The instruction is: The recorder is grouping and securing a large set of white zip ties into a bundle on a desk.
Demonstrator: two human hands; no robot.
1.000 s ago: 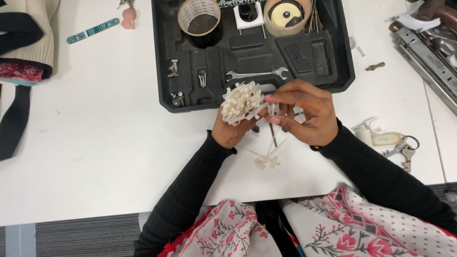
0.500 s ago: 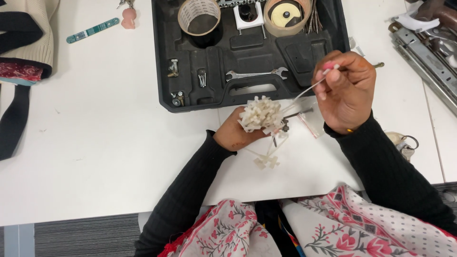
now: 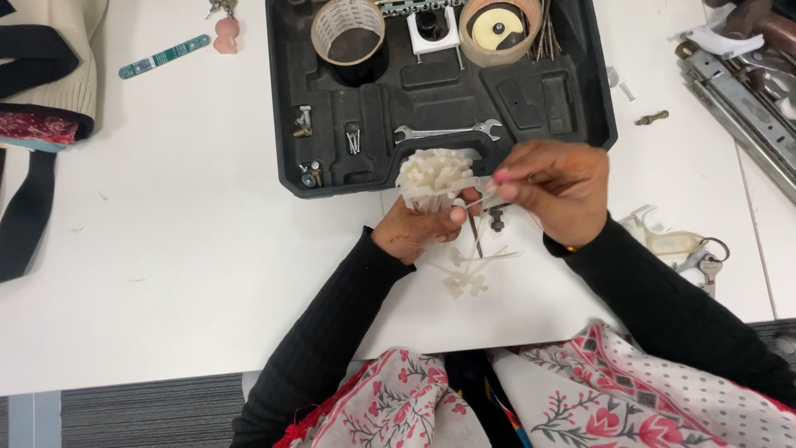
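Your left hand grips a bundle of white ties over the desk, just below the black case. Your right hand pinches one tie beside the bundle.

Tool case: far middle of worktop — tape rolls and spanner inside
Bundle of ties: just before the case
Loose ties: nearer, on the worktop
Keys: right

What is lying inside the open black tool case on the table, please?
Inside the black tool case: two tape rolls, a spanner, a white clip and loose screws. The bundle of white cable ties hides part of its front edge.
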